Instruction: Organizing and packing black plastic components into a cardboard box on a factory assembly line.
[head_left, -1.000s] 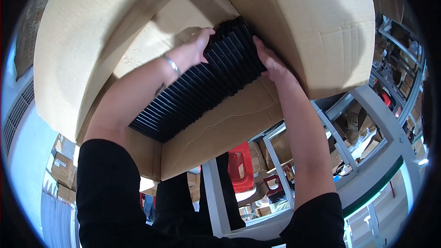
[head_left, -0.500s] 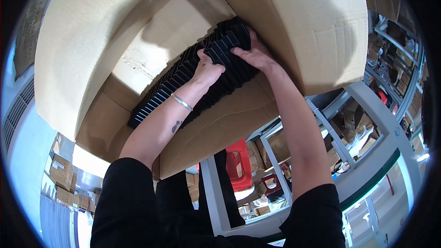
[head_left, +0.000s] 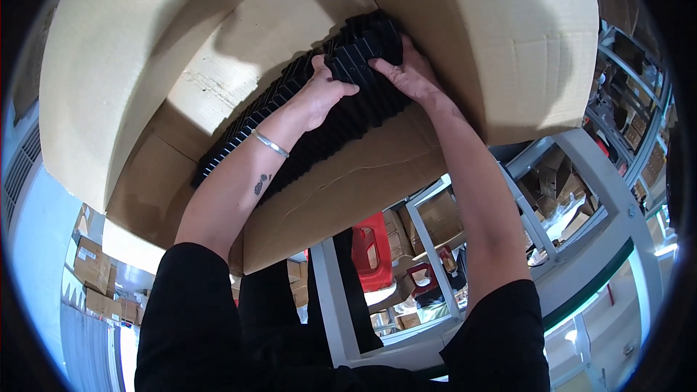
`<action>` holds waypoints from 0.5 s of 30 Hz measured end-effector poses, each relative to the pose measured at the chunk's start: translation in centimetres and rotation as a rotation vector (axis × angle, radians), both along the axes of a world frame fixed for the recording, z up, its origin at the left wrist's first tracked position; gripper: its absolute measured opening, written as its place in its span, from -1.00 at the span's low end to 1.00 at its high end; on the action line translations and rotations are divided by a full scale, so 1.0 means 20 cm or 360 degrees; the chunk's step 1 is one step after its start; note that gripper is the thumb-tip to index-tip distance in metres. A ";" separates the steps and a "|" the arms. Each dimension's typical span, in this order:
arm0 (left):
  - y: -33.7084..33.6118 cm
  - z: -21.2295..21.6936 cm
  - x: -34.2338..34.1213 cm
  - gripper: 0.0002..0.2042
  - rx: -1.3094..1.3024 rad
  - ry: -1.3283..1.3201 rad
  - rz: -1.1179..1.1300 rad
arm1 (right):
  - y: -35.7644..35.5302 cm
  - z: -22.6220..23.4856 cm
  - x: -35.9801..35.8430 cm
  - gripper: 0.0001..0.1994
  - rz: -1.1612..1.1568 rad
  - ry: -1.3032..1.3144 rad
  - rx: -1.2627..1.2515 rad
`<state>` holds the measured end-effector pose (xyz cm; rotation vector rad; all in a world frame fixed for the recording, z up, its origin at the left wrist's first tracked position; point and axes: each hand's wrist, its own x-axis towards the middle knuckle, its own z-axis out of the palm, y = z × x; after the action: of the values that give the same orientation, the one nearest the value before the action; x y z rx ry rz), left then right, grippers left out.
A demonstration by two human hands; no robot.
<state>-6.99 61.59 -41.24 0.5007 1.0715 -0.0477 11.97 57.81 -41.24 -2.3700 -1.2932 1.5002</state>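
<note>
Inside a large cardboard box (head_left: 341, 174) lies a long row of black, flat-faced parts (head_left: 369, 54), packed side by side like slats and slanting from lower left to upper right. My left hand (head_left: 324, 96) presses in among them from the front left, its thumb and fingers closed around a few pieces. At the row's right end, my right hand (head_left: 411, 76) grips the same bunch, thumb on the near face and fingers behind. Its fingertips are hidden by the parts. What exactly the black pieces are cannot be made out.
Open box flaps rise at the left (head_left: 109, 65) and right (head_left: 537, 36). A white metal frame (head_left: 617, 189) stands below and right of the box, with a red plastic item (head_left: 372, 254) under it. Smaller cartons (head_left: 93, 265) sit at lower left.
The view has shifted slightly. Both hands and the black parts appear a little higher in the picture, with the hold on the pieces about the same.
</note>
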 end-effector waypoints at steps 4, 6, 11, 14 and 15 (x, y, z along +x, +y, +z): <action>-0.07 -0.06 0.00 -0.38 -0.0041 -0.0038 0.0469 | 0.01 0.02 -0.04 -0.20 -0.0056 0.0000 0.0062; -0.07 -0.06 0.01 -0.41 -0.0011 0.0053 0.0584 | 0.03 0.03 -0.04 -0.23 -0.0076 0.0018 0.0095; 0.02 0.05 0.08 -0.43 0.0005 0.0210 0.1005 | 0.11 0.02 -0.03 -0.28 -0.0055 0.0094 0.0220; -0.01 0.02 0.09 -0.46 0.0088 0.0511 0.0951 | 0.10 0.08 -0.08 -0.32 -0.0051 0.0033 0.0221; -0.02 0.01 0.09 -0.48 0.0101 0.0548 0.0990 | 0.11 0.07 -0.08 -0.32 -0.0044 0.0037 0.0233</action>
<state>-5.13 61.28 -41.11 0.1999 1.5317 0.4637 10.46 60.09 -39.90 -2.2637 -1.3112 1.3704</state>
